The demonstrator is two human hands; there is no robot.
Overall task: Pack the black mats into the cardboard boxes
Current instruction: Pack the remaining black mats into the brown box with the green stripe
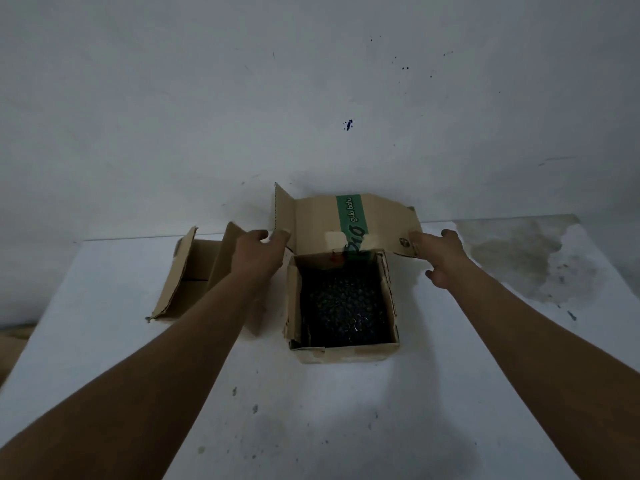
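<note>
An open cardboard box [346, 355] stands on the white table, with a black bumpy mat [344, 303] lying inside it. Its back lid [311, 220], with a green printed band, stands upright against the wall. My left hand [258, 252] holds the lid's left side flap, fingers curled over its edge. My right hand [438, 256] pinches the lid's right side flap near a round mark. A second cardboard box [194, 275] sits open to the left, partly hidden behind my left forearm; what is inside it cannot be seen.
The white table [346, 410] has small dark specks and a large greyish stain [519, 258] at its back right. A pale wall with blue ink spots rises right behind the boxes. The table's left edge drops off near a brown floor.
</note>
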